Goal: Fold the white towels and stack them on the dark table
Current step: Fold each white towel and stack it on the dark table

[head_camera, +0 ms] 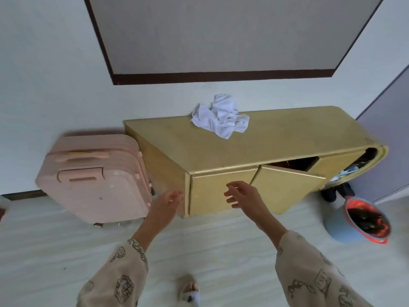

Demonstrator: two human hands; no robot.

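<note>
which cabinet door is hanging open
The middle door of the yellow cabinet swings outward, showing a dark gap behind it. The left door, nearest both hands, sits flush and closed.

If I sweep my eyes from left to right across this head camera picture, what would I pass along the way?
Pink suitcase → left hand → crumpled white towels on the yellow cabinet → right hand → the cabinet's door hanging ajar → blue bin with a red liner.
</note>
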